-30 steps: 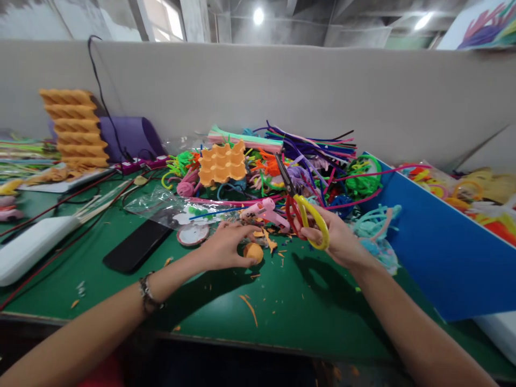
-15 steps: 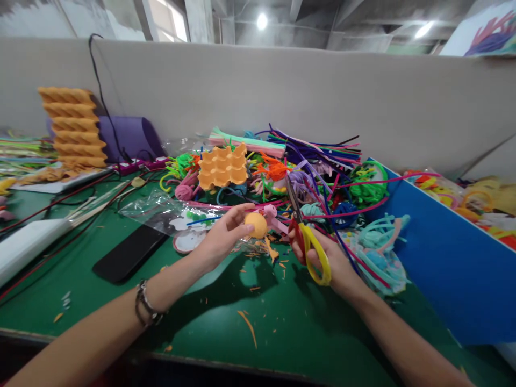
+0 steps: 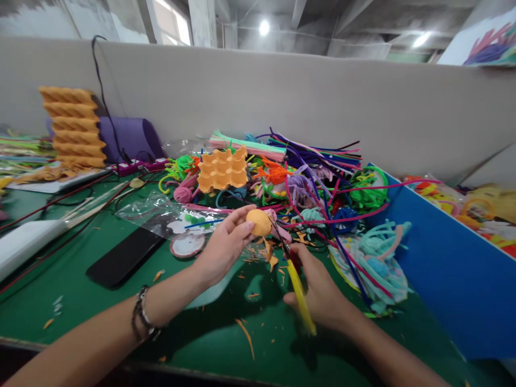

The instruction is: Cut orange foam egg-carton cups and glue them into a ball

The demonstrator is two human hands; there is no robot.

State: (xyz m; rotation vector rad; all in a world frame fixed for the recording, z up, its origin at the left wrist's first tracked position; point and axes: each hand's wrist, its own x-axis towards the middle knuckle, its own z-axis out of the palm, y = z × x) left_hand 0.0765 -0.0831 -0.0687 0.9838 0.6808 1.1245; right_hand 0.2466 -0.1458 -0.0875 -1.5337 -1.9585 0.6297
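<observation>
Between the thumb and fingers of my left hand point(image 3: 228, 244) is a small rounded orange cup piece point(image 3: 258, 223), which looks like a cup cut from an egg tray. My right hand point(image 3: 316, 285) is wrapped round scissors point(image 3: 297, 290) with yellow and red handles. Their blades point up and left, close to the right edge of the cup piece; whether they touch it I cannot tell. Orange scraps point(image 3: 272, 258) lie on the green table point(image 3: 193, 344) beneath. Behind the hands, an orange egg-tray section point(image 3: 222, 171) rests on a heap of coloured pipe cleaners point(image 3: 310, 185).
A black phone-like slab point(image 3: 124, 255) and clear plastic wrap point(image 3: 149, 209) lie to the left. A blue panel point(image 3: 451, 274) stands along the right side. Stacked orange egg trays point(image 3: 76, 126) lean by a purple roll point(image 3: 124, 137) at the back left. A grey partition point(image 3: 250, 91) closes the rear.
The scissors have come left and lower, turning so the blades now reach the cup piece's side. My left hand has tilted the cup piece slightly and stays nearly in place.
</observation>
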